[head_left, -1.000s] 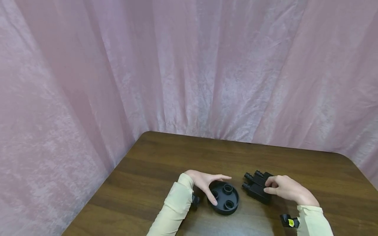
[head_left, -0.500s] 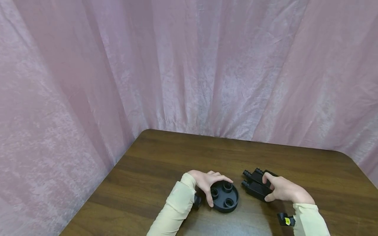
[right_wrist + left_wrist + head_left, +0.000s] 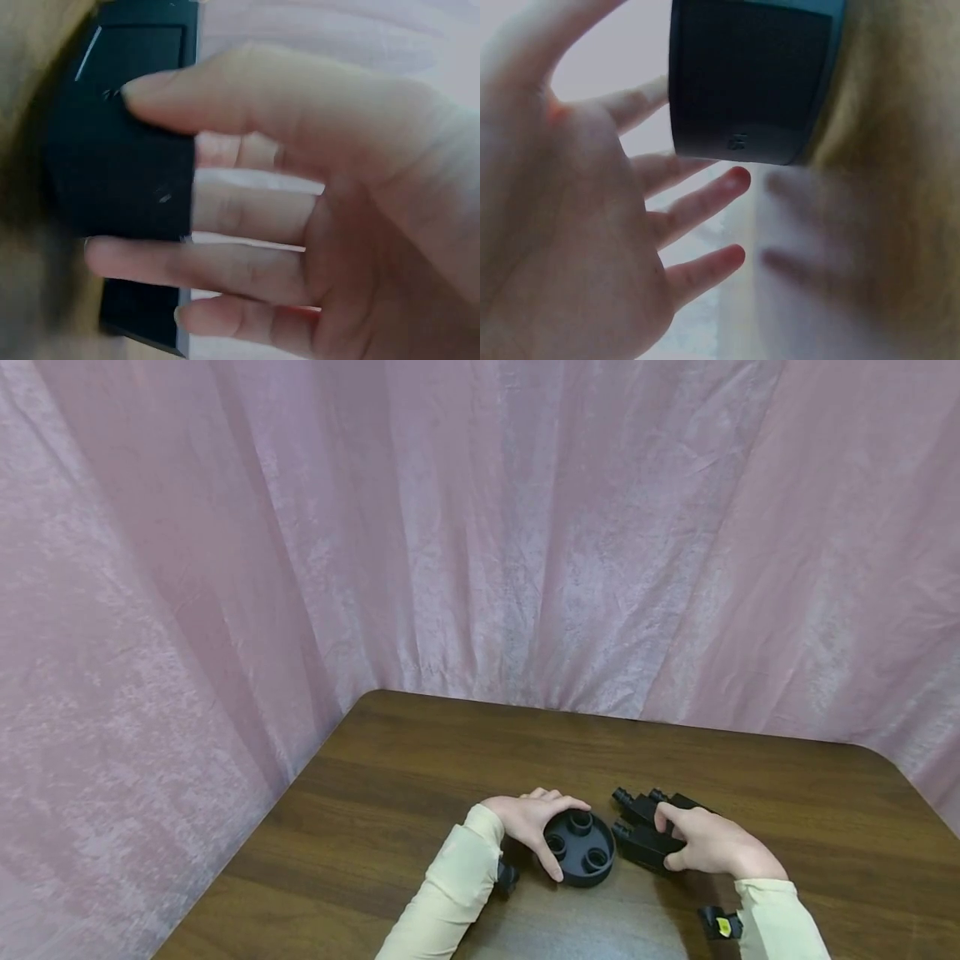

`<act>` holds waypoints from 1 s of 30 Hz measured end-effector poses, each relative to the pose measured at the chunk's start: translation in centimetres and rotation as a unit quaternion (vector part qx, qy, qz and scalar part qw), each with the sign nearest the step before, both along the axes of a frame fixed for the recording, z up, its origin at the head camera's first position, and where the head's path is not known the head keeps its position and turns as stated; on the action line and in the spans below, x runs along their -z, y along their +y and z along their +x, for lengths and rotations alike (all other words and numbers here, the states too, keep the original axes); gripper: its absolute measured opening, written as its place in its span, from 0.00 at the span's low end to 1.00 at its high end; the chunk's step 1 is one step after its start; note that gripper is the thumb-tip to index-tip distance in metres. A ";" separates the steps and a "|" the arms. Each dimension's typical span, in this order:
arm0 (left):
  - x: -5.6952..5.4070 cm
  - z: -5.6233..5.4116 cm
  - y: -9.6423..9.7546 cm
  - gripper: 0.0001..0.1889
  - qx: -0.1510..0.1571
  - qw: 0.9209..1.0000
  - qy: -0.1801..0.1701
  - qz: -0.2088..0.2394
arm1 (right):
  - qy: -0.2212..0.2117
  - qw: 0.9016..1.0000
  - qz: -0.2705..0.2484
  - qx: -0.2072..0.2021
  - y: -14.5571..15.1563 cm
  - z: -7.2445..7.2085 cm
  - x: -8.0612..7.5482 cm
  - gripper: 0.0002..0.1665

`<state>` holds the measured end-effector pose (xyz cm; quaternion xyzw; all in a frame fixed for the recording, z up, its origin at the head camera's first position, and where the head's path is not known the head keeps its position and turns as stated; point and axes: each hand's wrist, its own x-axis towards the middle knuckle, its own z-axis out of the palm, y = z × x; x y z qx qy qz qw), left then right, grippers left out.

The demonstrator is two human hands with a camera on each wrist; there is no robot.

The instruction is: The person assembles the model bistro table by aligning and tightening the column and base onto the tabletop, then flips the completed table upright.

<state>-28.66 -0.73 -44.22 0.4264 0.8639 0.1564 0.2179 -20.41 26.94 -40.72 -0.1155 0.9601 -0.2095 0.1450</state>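
A round black base [image 3: 576,853] with a raised rim and three ring-shaped sockets is held at its left side by my left hand [image 3: 528,821]. The thumb lies at its near edge and the index finger at its far edge; in the left wrist view the other fingers spread beside the base's wall [image 3: 742,82]. To the right, three black block-like legs with ribbed pegs lie side by side. My right hand [image 3: 716,845] grips the nearest leg [image 3: 636,846], thumb on one face [image 3: 120,172] and fingers opposite. Its fingers partly cover the middle leg [image 3: 639,810] and far leg [image 3: 693,803].
The brown wooden table [image 3: 420,760] has rounded far corners. Pink curtains [image 3: 480,543] hang behind it and along its left side. A small black wrist camera [image 3: 720,924] shows under the right sleeve, another [image 3: 506,878] by the left wrist.
The round base has shifted slightly right and away together with my left hand. My right hand has moved left, its fingers coming round the nearest leg.
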 end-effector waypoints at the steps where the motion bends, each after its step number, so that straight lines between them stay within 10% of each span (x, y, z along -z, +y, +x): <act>1: 0.1 0.0 0.1 0.54 -0.001 1.000 -0.002 0.002 | 0.005 1.000 0.004 -0.003 0.2 0.0 -0.1 0.22; 21: 0.4 -0.1 0.6 0.52 -0.045 0.999 0.021 0.019 | 0.247 0.965 0.001 -0.090 -0.5 0.8 -2.5 0.18; 30: 0.4 -0.1 0.7 0.52 -0.047 0.999 0.001 0.010 | 0.282 0.955 -0.036 -0.085 -1.9 0.7 -1.8 0.24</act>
